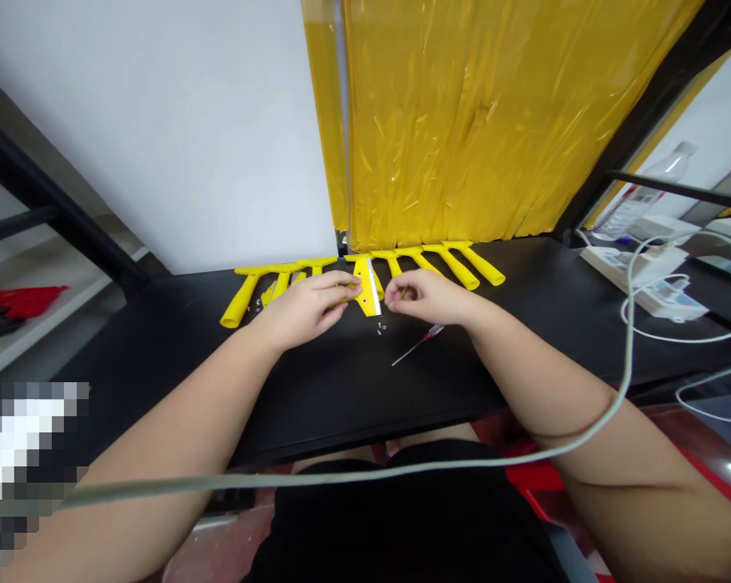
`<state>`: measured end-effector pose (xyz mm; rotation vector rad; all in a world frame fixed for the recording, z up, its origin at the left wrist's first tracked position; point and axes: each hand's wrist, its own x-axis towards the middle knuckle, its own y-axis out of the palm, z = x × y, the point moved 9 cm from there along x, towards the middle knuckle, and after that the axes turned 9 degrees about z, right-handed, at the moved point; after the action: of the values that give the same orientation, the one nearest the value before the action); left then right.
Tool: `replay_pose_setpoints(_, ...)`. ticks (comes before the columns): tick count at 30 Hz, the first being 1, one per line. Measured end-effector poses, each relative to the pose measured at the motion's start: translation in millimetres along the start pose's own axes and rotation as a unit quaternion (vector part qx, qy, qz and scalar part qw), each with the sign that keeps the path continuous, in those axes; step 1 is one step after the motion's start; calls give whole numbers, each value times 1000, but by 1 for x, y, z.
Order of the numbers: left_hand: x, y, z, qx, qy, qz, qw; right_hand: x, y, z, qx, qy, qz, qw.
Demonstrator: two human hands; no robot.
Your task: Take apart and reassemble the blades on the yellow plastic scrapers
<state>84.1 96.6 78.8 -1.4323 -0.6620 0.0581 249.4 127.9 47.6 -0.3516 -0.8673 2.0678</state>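
Observation:
My left hand (304,308) grips a yellow scraper (363,283) by its side. A shiny metal blade (375,293) runs along the scraper's right edge, and a small dark hole shows in its face. Just right of the blade, and apart from it, my right hand (429,296) has thumb and fingers pinched together; whatever they hold is too small to make out. Below the scraper lie several tiny screws (379,327) on the black table (353,397). A screwdriver (417,346) with a red and clear handle rests below my right hand, its tip towards me.
Yellow T-shaped scraper handles (462,271) line the back of the table on both sides. More small metal parts (257,305) lie left of my left hand. A white cable (365,472) crosses in front of me. White power strips (650,275) and a plastic bottle (650,190) stand at right.

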Motion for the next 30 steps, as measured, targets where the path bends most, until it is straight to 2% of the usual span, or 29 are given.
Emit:
replay_pose_setpoints(2, 1, 3, -2, -4, 4, 7, 1000, 1, -5, 0, 78, -25, -29, 996)
replay_pose_setpoints(5, 3, 7, -4, -8, 12, 9, 1000, 6, 7, -3, 195, -22, -11, 980)
replay_pose_setpoints(8, 4, 9, -7, -10, 18, 8, 1000, 12, 18, -5, 252, -12, -5, 968)
replay_pose_setpoints(23, 6, 11, -14, -6, 34, -4, 999, 17, 26, -9, 312, -27, -21, 950)
replay_pose_setpoints(30, 5, 11, -15, 26, 43, -16, 999, 18, 32, -27, 374, 58, -61, 924)
